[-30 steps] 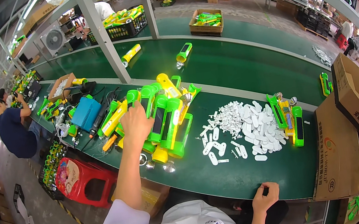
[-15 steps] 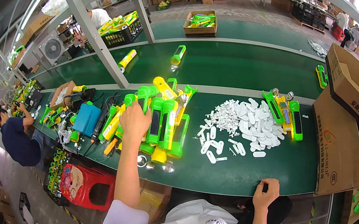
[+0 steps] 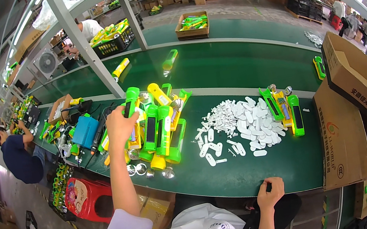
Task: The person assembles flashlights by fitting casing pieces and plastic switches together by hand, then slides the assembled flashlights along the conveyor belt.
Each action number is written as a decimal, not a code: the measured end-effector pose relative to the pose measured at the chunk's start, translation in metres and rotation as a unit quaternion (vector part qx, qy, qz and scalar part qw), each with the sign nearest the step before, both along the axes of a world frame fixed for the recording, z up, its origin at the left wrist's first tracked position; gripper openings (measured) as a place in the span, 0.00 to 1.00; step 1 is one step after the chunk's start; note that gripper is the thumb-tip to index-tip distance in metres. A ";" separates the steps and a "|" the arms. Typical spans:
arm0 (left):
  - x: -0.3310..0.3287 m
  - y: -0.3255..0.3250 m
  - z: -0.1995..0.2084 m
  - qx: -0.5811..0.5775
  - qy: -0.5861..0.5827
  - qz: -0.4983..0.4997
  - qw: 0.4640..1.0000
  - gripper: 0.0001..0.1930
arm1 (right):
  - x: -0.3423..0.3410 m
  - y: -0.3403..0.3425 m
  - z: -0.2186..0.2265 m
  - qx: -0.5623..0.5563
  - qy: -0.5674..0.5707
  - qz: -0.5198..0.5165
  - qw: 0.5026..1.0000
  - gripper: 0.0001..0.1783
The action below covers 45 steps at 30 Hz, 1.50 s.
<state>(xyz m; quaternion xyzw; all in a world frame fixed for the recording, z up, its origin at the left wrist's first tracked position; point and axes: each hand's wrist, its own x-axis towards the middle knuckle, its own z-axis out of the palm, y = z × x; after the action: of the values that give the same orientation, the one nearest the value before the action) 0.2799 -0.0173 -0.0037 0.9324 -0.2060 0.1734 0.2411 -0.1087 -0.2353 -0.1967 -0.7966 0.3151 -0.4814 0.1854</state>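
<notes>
My left hand (image 3: 120, 123) reaches over the heap at the left of the bench, its fingers closed round a green flashlight (image 3: 132, 98) with a dark panel. Right beside it lie several green and yellow flashlights (image 3: 165, 127), piled at angles, some with silvery reflectors showing. Loose round reflectors (image 3: 141, 169) lie at the heap's near edge. My right hand (image 3: 272, 189) rests at the bench's near edge with its fingers curled in and nothing visible in them. Between the hands spreads a pile of white oval plastic pieces (image 3: 259, 124), with smaller white parts (image 3: 220, 117) beside it.
More flashlights (image 3: 295, 116) lie by a large cardboard box (image 3: 341, 137) on the right. A blue box-shaped device (image 3: 85, 131) and cables are at left. Beyond a metal rail runs a green conveyor (image 3: 224, 67) carrying flashlights. A red stool (image 3: 81, 197) stands below; a co-worker (image 3: 21, 152) sits far left.
My left hand has drawn back toward the left edge of the heap, gripping a green flashlight now tilted upright. My right hand stays at the bench edge. The whole view has shifted slightly.
</notes>
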 end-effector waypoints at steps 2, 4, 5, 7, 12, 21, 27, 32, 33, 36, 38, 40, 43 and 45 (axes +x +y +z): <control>-0.010 0.003 0.015 -0.071 0.092 -0.028 0.993 0.21 | -0.001 0.000 -0.002 0.004 0.008 -0.013 1.000 0.08; -0.016 0.003 0.010 -0.178 0.155 -0.103 0.966 0.20 | -0.001 0.000 -0.001 0.013 0.011 -0.016 1.000 0.08; -0.020 0.002 0.007 -0.282 0.215 -0.173 0.919 0.19 | -0.001 -0.001 0.000 0.020 0.013 -0.016 1.000 0.08; -0.037 -0.004 0.005 -0.321 0.272 -0.197 0.886 0.18 | 0.001 -0.001 0.005 0.047 0.019 -0.018 0.999 0.08; -0.074 -0.025 -0.016 -0.370 0.423 -0.240 0.791 0.19 | 0.013 0.008 0.029 0.229 -0.066 0.024 0.971 0.06; -0.096 -0.049 -0.047 -0.374 0.544 -0.279 0.697 0.18 | 0.036 0.043 0.056 0.316 -0.084 0.145 0.934 0.05; -0.134 -0.064 -0.074 -0.337 0.634 -0.326 0.615 0.20 | 0.053 0.051 0.068 0.430 -0.136 0.228 0.863 0.08; -0.166 -0.069 -0.097 -0.388 0.707 -0.320 0.497 0.26 | 0.054 0.052 0.092 0.278 -0.141 0.238 0.920 0.12; -0.173 -0.070 -0.093 -0.403 0.742 -0.303 0.442 0.21 | 0.054 0.054 0.090 0.280 -0.145 0.245 0.917 0.14; -0.192 -0.074 -0.090 -0.418 0.751 -0.245 0.449 0.21 | 0.052 0.056 0.083 0.227 -0.166 0.240 0.929 0.15; -0.191 -0.072 -0.095 -0.404 0.758 -0.286 0.425 0.21 | 0.049 0.058 0.083 0.227 -0.168 0.230 0.931 0.15; -0.196 -0.072 -0.091 -0.404 0.761 -0.269 0.430 0.21 | 0.046 0.058 0.082 0.184 -0.149 0.214 0.948 0.15; -0.200 -0.072 -0.093 -0.414 0.749 -0.292 0.427 0.21 | 0.042 0.057 0.085 0.146 -0.117 0.201 0.962 0.13; -0.201 -0.072 -0.093 -0.412 0.755 -0.280 0.426 0.20 | 0.041 0.058 0.085 0.161 -0.115 0.203 0.959 0.12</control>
<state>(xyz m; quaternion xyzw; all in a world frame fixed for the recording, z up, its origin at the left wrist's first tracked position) 0.0785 -0.0895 -0.0964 0.3711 -0.0957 -0.6133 0.6906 -0.0680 -0.1775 -0.1121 -0.7428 0.1966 -0.4647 0.4400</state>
